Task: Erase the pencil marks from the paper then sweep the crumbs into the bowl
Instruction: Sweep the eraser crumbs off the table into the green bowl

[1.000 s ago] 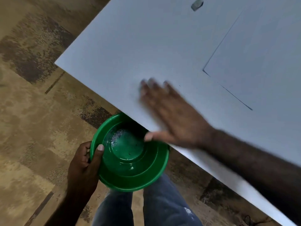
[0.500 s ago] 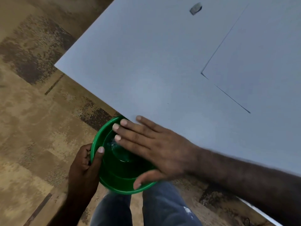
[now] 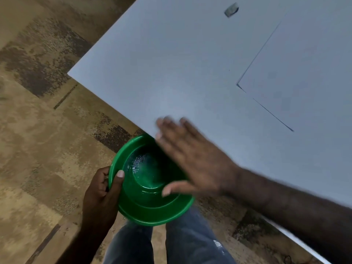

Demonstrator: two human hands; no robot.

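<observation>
My left hand (image 3: 101, 195) grips the rim of a green bowl (image 3: 152, 212), held just below the near edge of the white table (image 3: 171, 63). Grey eraser crumbs (image 3: 138, 161) lie on the bowl's inner wall. My right hand (image 3: 192, 159) is flat and open, blurred, with its fingers on the table edge and its palm over the bowl's right side. The white paper (image 3: 308, 77) lies on the table at the right. A small grey eraser (image 3: 231, 9) rests on the table at the far edge of view.
A brown patterned floor (image 3: 38, 130) surrounds the table's corner at the left. My legs in blue jeans (image 3: 190, 242) show below the bowl.
My right hand swept from the table down over the bowl, then moved back up to the table edge. My left hand kept the bowl in place. More crumbs show in the bowl.
</observation>
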